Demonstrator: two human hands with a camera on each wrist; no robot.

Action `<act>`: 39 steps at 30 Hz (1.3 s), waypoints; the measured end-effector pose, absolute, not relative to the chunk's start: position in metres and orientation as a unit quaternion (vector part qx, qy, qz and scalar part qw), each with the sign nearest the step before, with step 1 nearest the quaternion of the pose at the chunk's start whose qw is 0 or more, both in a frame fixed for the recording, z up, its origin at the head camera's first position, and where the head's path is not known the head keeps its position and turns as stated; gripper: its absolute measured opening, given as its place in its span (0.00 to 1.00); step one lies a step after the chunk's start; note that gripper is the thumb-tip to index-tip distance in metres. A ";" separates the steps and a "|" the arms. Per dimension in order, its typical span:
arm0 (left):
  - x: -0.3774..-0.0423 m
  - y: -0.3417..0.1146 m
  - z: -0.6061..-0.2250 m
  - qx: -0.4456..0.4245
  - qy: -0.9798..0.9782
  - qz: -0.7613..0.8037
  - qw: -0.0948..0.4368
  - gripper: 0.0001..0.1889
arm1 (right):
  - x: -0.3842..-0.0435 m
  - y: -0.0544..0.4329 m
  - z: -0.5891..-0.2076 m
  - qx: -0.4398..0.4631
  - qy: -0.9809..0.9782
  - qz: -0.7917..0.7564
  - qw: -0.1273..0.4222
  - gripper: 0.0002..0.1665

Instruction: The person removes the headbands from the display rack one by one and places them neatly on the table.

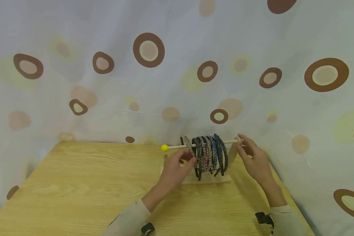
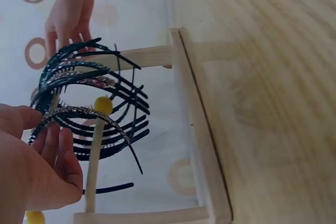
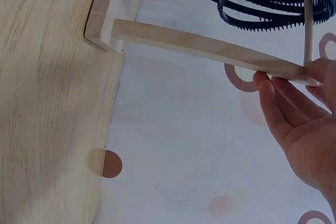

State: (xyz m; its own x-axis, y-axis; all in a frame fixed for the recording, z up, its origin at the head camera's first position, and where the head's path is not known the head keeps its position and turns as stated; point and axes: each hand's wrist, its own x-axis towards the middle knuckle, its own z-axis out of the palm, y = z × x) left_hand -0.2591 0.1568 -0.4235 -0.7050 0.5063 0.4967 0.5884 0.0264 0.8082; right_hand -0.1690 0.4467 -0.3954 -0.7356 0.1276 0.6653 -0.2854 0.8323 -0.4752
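A wooden headband stand (image 1: 206, 180) stands on the table, its rod (image 1: 175, 147) tipped at the left by a yellow ball (image 1: 164, 148). Several dark, beaded and toothed headbands (image 1: 207, 154) hang bunched along the rod. My left hand (image 1: 175, 168) pinches a silver-glitter headband (image 2: 79, 110), which hangs tilted round the rod at the left of the bunch. At the other end, my right hand (image 1: 255, 162) grips the top of the wooden upright (image 3: 199, 45) between thumb and fingers, where the rod meets it.
The wood-grain table (image 1: 91, 190) reaches back to a pale cloth (image 1: 177, 82) with brown rings, hanging behind and at the right. A second yellow ball (image 2: 35, 217) shows low in the left wrist view. Dark straps (image 1: 264, 218) sit near both sleeves.
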 end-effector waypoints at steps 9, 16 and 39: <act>-0.257 0.131 -0.410 -0.366 -0.729 -0.577 0.047 0.09 | -0.177 0.441 -0.394 0.051 -0.888 0.289 0.354 0.28; -0.251 0.105 -0.391 -0.353 -0.735 -0.576 0.055 0.11 | -0.179 0.439 -0.396 0.047 -0.891 0.287 0.348 0.29; -0.300 0.012 -0.371 -0.294 -0.777 -0.554 0.054 0.18 | -0.171 0.441 -0.401 0.016 -0.885 0.296 0.359 0.29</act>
State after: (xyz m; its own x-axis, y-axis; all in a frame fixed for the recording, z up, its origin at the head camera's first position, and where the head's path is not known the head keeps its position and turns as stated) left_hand -0.3002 0.0118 -0.3713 -0.8215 0.3967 0.4095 0.5166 0.2141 0.8290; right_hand -0.1710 0.4409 -0.4007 -0.7422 0.1847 0.6442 -0.2400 0.8243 -0.5128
